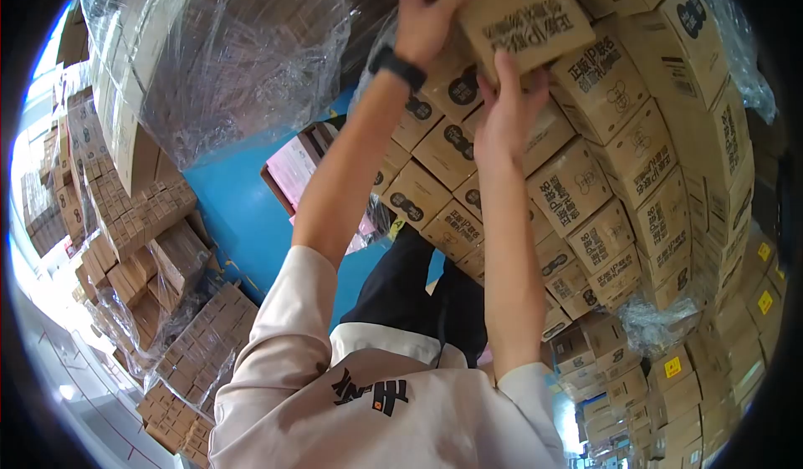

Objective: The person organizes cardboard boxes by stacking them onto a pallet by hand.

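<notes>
Between my two hands is a brown cardboard box [531, 9] with black printed lettering, tilted above the stack at the top of the view. My left hand [427, 22], with a dark band on the wrist, grips the box at its left corner, fingers curled over the edge. At the near edge, my right hand [512, 114] has its thumb on the printed face and its other fingers beneath. Directly below and beyond are stacked cartons [602, 80] of the same look, some printed with dark round logos.
Clear plastic wrap [251, 59] covers a large stack at upper left. A pink-topped open carton [291, 172] stands on the blue floor [230, 201]. More carton piles [138, 206] lie at far left. Crumpled plastic film [661, 323] hangs at lower right, near cartons with yellow labels [672, 367].
</notes>
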A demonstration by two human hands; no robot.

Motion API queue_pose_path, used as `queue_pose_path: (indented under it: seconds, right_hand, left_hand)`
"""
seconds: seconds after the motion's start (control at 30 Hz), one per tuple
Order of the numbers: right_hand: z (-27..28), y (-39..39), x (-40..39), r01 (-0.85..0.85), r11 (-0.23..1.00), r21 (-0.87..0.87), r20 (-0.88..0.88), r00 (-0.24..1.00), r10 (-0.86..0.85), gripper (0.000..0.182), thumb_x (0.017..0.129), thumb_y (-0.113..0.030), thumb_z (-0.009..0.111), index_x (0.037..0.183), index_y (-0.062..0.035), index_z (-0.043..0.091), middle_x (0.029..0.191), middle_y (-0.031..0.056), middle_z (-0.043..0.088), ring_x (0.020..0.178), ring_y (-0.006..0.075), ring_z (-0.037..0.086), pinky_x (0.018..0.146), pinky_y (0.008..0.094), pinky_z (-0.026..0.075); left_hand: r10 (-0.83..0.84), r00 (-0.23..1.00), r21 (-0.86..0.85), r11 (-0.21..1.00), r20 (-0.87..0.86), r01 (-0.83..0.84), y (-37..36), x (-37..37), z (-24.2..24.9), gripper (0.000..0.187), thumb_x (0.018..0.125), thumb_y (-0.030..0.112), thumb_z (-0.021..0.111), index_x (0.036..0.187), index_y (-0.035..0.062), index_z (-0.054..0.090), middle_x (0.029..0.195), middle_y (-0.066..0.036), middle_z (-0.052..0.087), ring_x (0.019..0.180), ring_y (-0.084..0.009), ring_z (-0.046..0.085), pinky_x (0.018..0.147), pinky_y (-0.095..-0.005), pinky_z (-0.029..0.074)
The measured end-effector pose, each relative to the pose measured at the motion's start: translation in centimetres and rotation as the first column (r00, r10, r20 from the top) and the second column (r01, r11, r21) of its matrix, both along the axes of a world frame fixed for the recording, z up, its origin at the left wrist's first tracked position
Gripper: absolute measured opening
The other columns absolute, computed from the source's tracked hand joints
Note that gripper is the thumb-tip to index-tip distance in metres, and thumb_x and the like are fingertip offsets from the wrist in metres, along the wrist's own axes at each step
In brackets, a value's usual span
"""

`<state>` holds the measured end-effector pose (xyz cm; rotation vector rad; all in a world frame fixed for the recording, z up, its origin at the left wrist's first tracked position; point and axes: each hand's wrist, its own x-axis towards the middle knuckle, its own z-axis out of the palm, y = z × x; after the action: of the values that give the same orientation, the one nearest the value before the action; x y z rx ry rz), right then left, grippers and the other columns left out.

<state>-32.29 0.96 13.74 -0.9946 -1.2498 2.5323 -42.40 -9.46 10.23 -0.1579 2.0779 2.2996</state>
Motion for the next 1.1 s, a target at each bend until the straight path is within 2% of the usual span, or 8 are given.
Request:
queue_pose_path:
  seconds: [0.1, 0.27, 0.47, 0.53, 0.6, 0.67, 0.93, 1.1]
  right_hand:
    - [0.5, -1.2, 6.1, -0.092, 0.993, 0.068, -0.053, 0.994, 0.095, 0.095, 0.081, -0.017, 0.075, 0.148, -0.006, 0.007, 0.145, 0.0138, 0.029, 0.131, 0.0232, 0.034, 0.109, 0.0362, 0.029]
    - [-1.3, -4.8, 19.1, -0.296, 0.95, 0.094, -0.172, 0.935, 0.309, 0.096, 0.084, -0.011, 0.072, 0.147, -0.0043, -0.001, 0.143, 0.0187, 0.03, 0.132, 0.025, 0.033, 0.109, 0.04, 0.029]
    - [-12.2, -6.7, 25.3, -0.533, 0.838, -0.118, 0.132, 0.828, 0.545, 0.074, 0.088, -0.017, 0.068, 0.147, 0.0002, 0.026, 0.142, 0.0176, 0.04, 0.128, 0.0257, 0.043, 0.103, 0.0377, 0.04]
    - [-14.9, -6.5, 22.4, -0.706, 0.656, 0.268, 0.255, 0.708, 0.658, 0.057, 0.091, -0.02, 0.065, 0.14, -0.0022, 0.043, 0.136, 0.0167, 0.049, 0.123, 0.0258, 0.049, 0.098, 0.0349, 0.044]
    - [-18.8, -7.3, 19.9, -0.714, 0.674, 0.192, 0.149, 0.7, 0.699, 0.047, 0.093, -0.022, 0.06, 0.137, -0.0083, 0.05, 0.136, 0.0175, 0.05, 0.123, 0.0296, 0.051, 0.098, 0.0363, 0.044]
    - [-21.9, -7.6, 17.0, -0.682, 0.156, 0.714, 0.406, 0.586, 0.701, 0.04, 0.093, -0.021, 0.057, 0.132, -0.0103, 0.055, 0.13, 0.0193, 0.053, 0.116, 0.0341, 0.056, 0.093, 0.0397, 0.047]
    - [-19.7, -10.0, 14.2, -0.82, 0.049, 0.57, 0.496, 0.391, 0.775, 0.043, 0.09, -0.013, 0.056, 0.132, -0.005, 0.051, 0.129, 0.02, 0.051, 0.113, 0.0378, 0.052, 0.096, 0.0437, 0.045]
    - [-14.7, -8.0, 14.7, -0.721, 0.32, 0.615, 0.366, 0.621, 0.693, 0.046, 0.089, -0.012, 0.058, 0.133, -0.0032, 0.048, 0.132, 0.0216, 0.048, 0.119, 0.0374, 0.047, 0.099, 0.0457, 0.04]
  left_hand:
    - [0.038, 0.999, -0.072, 0.997, 0.015, -0.037, -1.9, 7.1, 4.1, 0.047, 0.085, 0.024, 0.069, 0.124, 0.0023, 0.052, 0.11, -0.01, 0.061, 0.094, -0.0139, 0.058, 0.08, -0.0265, 0.049]
    - [0.246, 0.969, -0.108, 0.963, -0.032, -0.248, -7.4, 22.3, 3.4, 0.043, 0.089, 0.018, 0.059, 0.125, -0.0018, 0.047, 0.125, -0.014, 0.053, 0.114, -0.0203, 0.05, 0.099, -0.0356, 0.04]
    - [0.489, 0.794, -0.395, 0.852, 0.362, -0.344, -12.2, 34.9, -7.7, 0.023, 0.093, 0.013, 0.056, 0.111, 0.0008, 0.049, 0.105, -0.008, 0.057, 0.101, -0.0162, 0.054, 0.087, -0.0309, 0.044]
    - [0.515, 0.752, -0.333, 0.853, 0.412, -0.402, -12.9, 36.6, -12.2, 0.02, 0.093, 0.011, 0.058, 0.107, 0.0013, 0.049, 0.103, -0.008, 0.057, 0.093, -0.0154, 0.057, 0.082, -0.0307, 0.047]
    - [0.508, 0.701, -0.279, 0.861, 0.5, -0.425, -13.7, 38.1, -16.4, 0.029, 0.092, 0.016, 0.061, 0.116, 0.0053, 0.047, 0.109, -0.009, 0.056, 0.096, -0.0179, 0.057, 0.079, -0.0327, 0.048]
    - [0.529, 0.58, -0.25, 0.833, 0.62, -0.493, -13.1, 37.3, -17.6, 0.036, 0.092, 0.022, 0.062, 0.121, 0.0081, 0.045, 0.114, -0.009, 0.055, 0.1, -0.0195, 0.056, 0.078, -0.0341, 0.049]
    - [0.586, 0.452, -0.273, 0.765, 0.673, -0.584, -12.2, 35.9, -18.3, 0.05, 0.092, 0.029, 0.063, 0.128, 0.0067, 0.037, 0.116, -0.009, 0.054, 0.101, -0.0175, 0.054, 0.074, -0.0319, 0.047]
    - [0.552, 0.543, -0.286, 0.818, 0.632, -0.498, -13.8, 35.8, -17.6, 0.053, 0.091, 0.023, 0.064, 0.133, 0.0086, 0.036, 0.122, -0.009, 0.051, 0.102, -0.0198, 0.054, 0.083, -0.036, 0.046]
